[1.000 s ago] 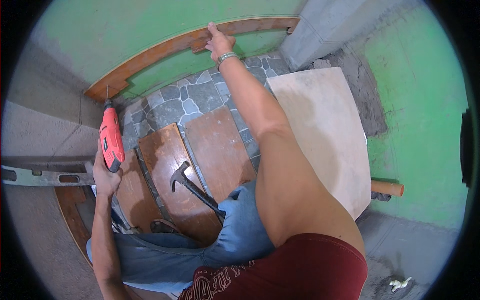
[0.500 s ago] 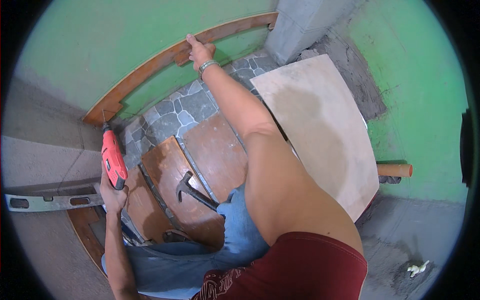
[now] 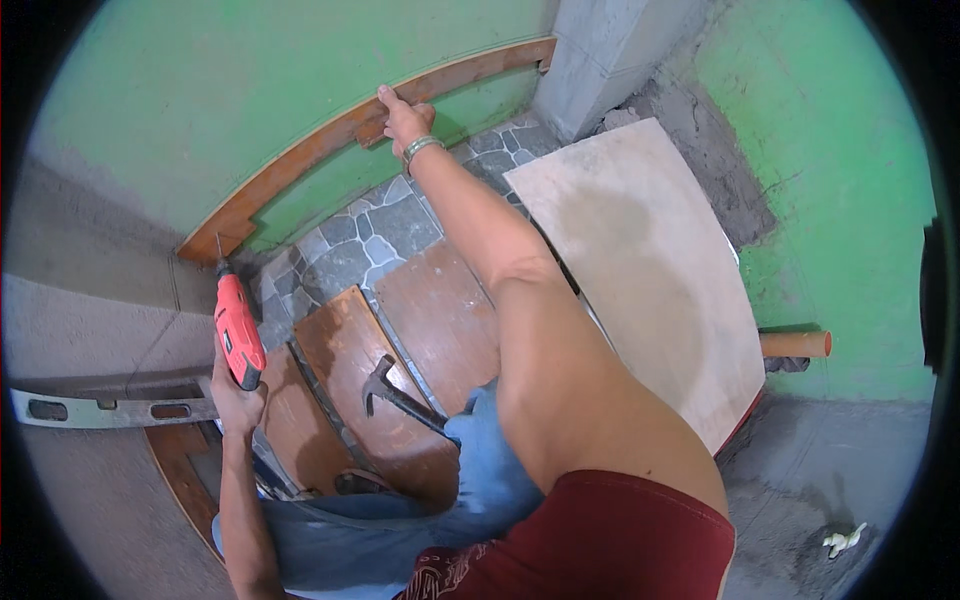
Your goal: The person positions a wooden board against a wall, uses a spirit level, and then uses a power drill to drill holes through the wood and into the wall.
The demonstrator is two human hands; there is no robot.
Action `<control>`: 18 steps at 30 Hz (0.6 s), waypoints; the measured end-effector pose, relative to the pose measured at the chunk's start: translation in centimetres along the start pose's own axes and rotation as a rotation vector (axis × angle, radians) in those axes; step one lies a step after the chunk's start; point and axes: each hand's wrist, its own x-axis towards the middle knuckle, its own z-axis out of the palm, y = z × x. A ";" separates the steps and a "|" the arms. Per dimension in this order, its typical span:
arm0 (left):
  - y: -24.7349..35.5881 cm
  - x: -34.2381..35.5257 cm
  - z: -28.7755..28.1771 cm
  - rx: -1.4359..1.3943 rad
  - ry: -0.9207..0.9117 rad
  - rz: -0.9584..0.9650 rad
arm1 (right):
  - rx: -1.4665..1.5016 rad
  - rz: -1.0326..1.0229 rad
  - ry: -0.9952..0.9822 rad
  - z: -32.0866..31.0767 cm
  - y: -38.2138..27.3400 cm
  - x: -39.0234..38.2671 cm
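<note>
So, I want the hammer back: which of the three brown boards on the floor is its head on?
The middle board: the hammer has its head there. The left board and right board flank it, without a hammer.

- Floor (image 3: 404,222): grey irregular stone pattern, pale joints; bare along the green wall.
- Three brown boards side by side on it, narrow strips of floor between: left board (image 3: 297,420), middle board (image 3: 338,330), right board (image 3: 440,300). Surfaces scuffed; middle one shiny.
- Hammer (image 3: 398,397), black, lies across the middle board, claw head on the board, handle pointing to the knee.
- Dark object (image 3: 360,483) at the boards' near end, partly behind the leg, kind unclear.
- Large pale sheet (image 3: 640,270) right of the boards, damp-looking darker patch; can't tell if flat or raised.
</note>
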 end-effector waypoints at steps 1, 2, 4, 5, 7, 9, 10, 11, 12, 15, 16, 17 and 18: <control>-0.3 -0.2 -0.1 -0.006 0.005 -0.016 | -0.001 0.003 -0.004 0.2 -0.1 -0.4; -0.5 -0.4 -0.2 -0.011 0.011 -0.033 | 0.000 0.045 -0.020 0.4 -0.2 -0.7; -0.9 -0.4 -0.4 -0.006 -0.002 -0.052 | -0.003 0.087 -0.036 0.3 -0.4 -0.7; -1.0 -0.3 -0.4 -0.003 -0.018 -0.067 | -0.018 0.095 -0.008 0.1 -0.6 -0.4; -0.8 -0.1 -0.3 0.005 -0.016 -0.071 | -0.036 0.105 0.020 0.0 -0.5 -0.2; -0.8 -0.1 -0.3 0.014 -0.016 -0.075 | 0.048 0.060 -0.015 -0.1 -0.2 -0.2; -0.7 -0.1 -0.5 -0.004 -0.018 -0.087 | 0.048 0.060 -0.015 0.0 -0.1 -0.2; -0.6 -0.1 -0.6 -0.022 -0.020 -0.099 | 0.016 0.084 0.006 0.1 -0.1 -0.1; -0.7 0.0 -0.8 -0.023 -0.020 -0.098 | -0.015 0.108 0.028 0.1 -0.1 0.0; -1.2 0.1 -1.0 -0.010 -0.024 -0.103 | 0.019 0.091 0.014 -0.3 -0.2 0.0; -1.3 0.0 -1.3 -0.007 -0.012 -0.086 | 0.021 0.099 0.009 -0.1 -0.2 -0.4; -1.5 -0.1 -1.4 -0.006 0.000 -0.067 | 0.011 0.094 -0.027 0.1 -0.4 -0.9; -1.7 -0.2 -1.5 0.001 0.002 -0.073 | 0.001 0.088 -0.064 0.4 -0.5 -1.5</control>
